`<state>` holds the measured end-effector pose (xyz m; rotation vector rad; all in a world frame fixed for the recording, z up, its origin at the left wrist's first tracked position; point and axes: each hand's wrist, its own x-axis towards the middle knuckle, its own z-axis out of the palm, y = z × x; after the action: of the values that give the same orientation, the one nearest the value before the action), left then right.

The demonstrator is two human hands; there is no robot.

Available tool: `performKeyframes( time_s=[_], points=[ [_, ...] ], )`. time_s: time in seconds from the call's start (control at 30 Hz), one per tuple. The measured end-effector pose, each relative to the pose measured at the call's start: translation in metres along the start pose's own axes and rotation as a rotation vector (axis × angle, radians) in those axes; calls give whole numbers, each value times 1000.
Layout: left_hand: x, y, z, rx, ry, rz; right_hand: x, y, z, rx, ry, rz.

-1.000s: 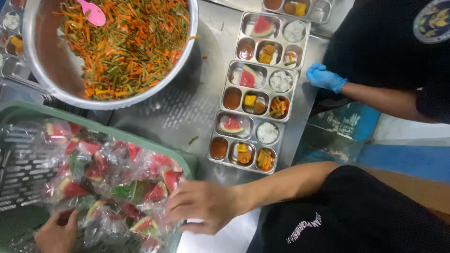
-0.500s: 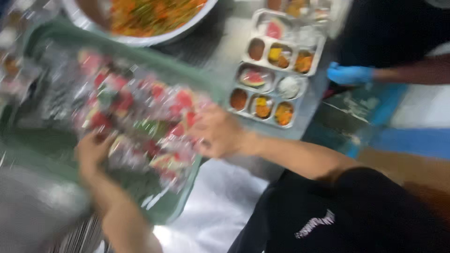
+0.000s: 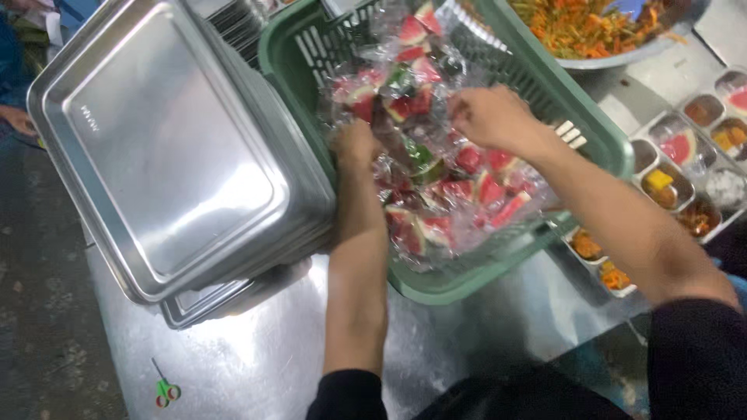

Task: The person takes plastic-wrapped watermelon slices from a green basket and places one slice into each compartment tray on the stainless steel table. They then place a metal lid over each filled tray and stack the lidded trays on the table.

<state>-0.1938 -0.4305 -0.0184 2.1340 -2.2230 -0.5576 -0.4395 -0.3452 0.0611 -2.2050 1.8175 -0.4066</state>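
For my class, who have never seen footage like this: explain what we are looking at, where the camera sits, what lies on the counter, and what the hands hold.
The camera is worn on a person's head and looks down at their own two bare hands. Both the left hand and the right hand reach into a green basket full of wrapped watermelon pieces; whether either grips one cannot be told. The basket sits on a steel counter. Left of it is a stack of steel trays; right are meal trays with food, and a bowl of shredded vegetables above. Small scissors lie near the edge.

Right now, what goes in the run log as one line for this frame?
left hand: in green basket, on wrapped watermelon pieces | right hand: on the same pile | grip: unclear | steel trays: stacked beside basket
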Motion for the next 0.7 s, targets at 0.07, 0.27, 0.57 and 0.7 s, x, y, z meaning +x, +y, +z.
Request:
performKeyframes(
  time_s=[0.07,0.27,0.57,0.7],
  points=[
    [3,0,-2,4,-120,53,69,-7,20,-86,-80,111],
    [8,-1,-6,-136,-171,-4,193,-17,40,-230,488,233],
    [18,5,18,-53,-425,64,216,-62,91,-176,173,68],
    [22,-1,28,-32,-454,66,208,-90,101,-745,6,-488]
  ],
)
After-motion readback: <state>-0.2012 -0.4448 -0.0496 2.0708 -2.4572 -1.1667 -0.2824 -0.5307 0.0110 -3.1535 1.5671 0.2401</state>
